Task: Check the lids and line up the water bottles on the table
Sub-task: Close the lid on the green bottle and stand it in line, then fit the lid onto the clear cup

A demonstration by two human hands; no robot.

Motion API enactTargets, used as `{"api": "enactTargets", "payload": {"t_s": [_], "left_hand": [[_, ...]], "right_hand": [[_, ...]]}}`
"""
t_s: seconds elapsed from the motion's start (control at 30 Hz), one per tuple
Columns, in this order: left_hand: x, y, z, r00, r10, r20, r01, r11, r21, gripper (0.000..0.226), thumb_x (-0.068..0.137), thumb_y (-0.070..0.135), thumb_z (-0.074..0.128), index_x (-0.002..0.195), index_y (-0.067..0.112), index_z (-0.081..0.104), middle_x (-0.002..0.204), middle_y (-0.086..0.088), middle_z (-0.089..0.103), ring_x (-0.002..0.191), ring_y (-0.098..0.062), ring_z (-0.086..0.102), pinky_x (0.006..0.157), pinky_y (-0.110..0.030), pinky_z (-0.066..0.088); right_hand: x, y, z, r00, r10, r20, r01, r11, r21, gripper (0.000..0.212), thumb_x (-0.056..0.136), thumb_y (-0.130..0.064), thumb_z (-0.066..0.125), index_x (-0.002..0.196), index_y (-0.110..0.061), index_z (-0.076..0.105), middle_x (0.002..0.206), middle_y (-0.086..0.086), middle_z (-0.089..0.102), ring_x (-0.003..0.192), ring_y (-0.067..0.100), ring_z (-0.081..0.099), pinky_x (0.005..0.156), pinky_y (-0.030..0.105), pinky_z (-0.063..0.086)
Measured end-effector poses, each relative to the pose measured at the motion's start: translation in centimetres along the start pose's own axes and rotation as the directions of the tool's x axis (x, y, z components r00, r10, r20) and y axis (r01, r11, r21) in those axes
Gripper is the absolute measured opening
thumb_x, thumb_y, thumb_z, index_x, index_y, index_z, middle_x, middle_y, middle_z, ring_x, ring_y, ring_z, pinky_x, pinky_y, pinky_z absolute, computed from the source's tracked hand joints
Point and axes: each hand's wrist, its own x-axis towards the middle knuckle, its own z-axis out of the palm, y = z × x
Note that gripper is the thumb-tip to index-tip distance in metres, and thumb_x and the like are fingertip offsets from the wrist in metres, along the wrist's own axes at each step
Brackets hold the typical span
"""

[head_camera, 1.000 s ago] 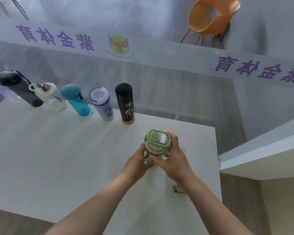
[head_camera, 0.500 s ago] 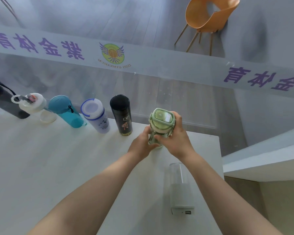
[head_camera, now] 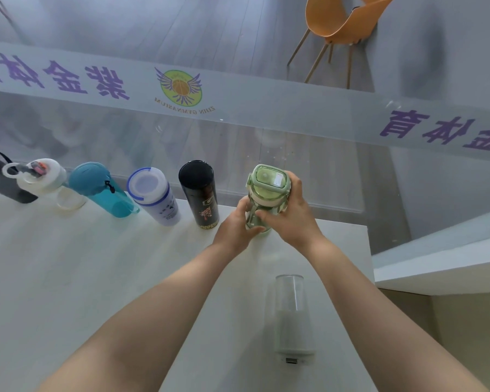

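A pale green bottle [head_camera: 267, 188] with a green lid stands at the far edge of the white table [head_camera: 68, 278], just right of a black flask [head_camera: 200, 193]. My left hand [head_camera: 235, 224] grips its lower body and my right hand [head_camera: 289, 213] wraps its right side up to the lid. Left of the flask, a row runs along the edge: a white bottle with a blue-rimmed lid [head_camera: 153, 195], a teal bottle [head_camera: 99, 188], a white-capped clear bottle [head_camera: 44, 179] and a dark bottle [head_camera: 0, 179]. A clear bottle with a white base [head_camera: 292, 315] stands apart, near my right forearm.
A glass wall with purple lettering and a round logo [head_camera: 180, 87] rises directly behind the table. The table's right edge [head_camera: 369, 250] is close to the green bottle. An orange chair [head_camera: 343, 21] stands beyond the glass.
Both hands have carried the green bottle away from me to the far edge, beside the black flask. The clear bottle with the white base has come into view behind them.
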Motion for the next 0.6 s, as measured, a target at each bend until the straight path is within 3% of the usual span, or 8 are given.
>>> {"api": "enactTargets", "payload": {"t_s": [0.17,0.3,0.37,0.47,0.6], "left_hand": [[0.2,0.1,0.0,1.000,0.001,0.022,-0.001,1.000,-0.024,0.065,0.080,0.031,0.075,0.131,0.037,0.034,0.128,0.011,0.058,0.108,-0.019,0.062,0.095,-0.043,0.051],[-0.1,0.0,0.0,0.998,-0.033,0.055,0.034,0.999,-0.020,0.074,0.082,0.033,0.074,0.142,0.028,0.031,0.139,0.006,0.052,0.123,-0.020,0.055,0.099,-0.034,0.046],[-0.8,-0.7,0.0,0.994,-0.094,0.053,0.093,0.995,0.021,0.086,0.080,0.037,0.075,0.149,0.023,0.024,0.149,-0.003,0.042,0.132,-0.023,0.046,0.104,-0.037,0.043],[-2.6,-1.7,-0.1,0.985,-0.170,0.044,0.165,0.982,0.095,0.089,0.083,0.036,0.072,0.152,0.020,0.017,0.154,-0.007,0.033,0.137,-0.026,0.041,0.110,-0.043,0.039],[-6.5,-2.3,0.4,0.975,-0.207,0.078,0.202,0.977,0.065,0.068,0.089,0.033,0.065,0.146,0.019,0.031,0.143,-0.005,0.044,0.120,-0.019,0.052,0.100,-0.036,0.046]], "right_hand": [[0.3,1.3,-0.3,0.998,0.053,0.038,-0.052,0.998,-0.020,0.089,0.073,-0.023,0.080,0.137,-0.038,0.020,0.128,-0.011,0.051,0.115,0.017,0.055,0.093,0.037,0.051],[-0.9,2.6,-0.1,0.996,0.071,0.046,-0.065,0.991,-0.114,0.101,0.073,-0.027,0.082,0.147,-0.030,0.013,0.144,-0.002,0.043,0.129,0.018,0.045,0.100,0.029,0.039],[-2.0,3.1,-0.3,0.994,0.108,0.006,-0.106,0.986,-0.127,0.102,0.076,-0.036,0.079,0.150,-0.031,0.008,0.153,-0.002,0.033,0.138,0.014,0.034,0.105,0.027,0.032],[-4.7,4.3,-0.9,0.987,0.137,-0.080,-0.149,0.974,-0.171,0.090,0.084,-0.036,0.071,0.150,-0.029,0.011,0.154,-0.001,0.029,0.140,0.015,0.030,0.109,0.031,0.031],[-9.4,6.9,-1.1,0.995,0.029,-0.097,-0.053,0.967,-0.248,0.063,0.091,-0.015,0.057,0.144,-0.029,0.027,0.144,-0.003,0.039,0.130,0.016,0.039,0.110,0.042,0.038]]}}
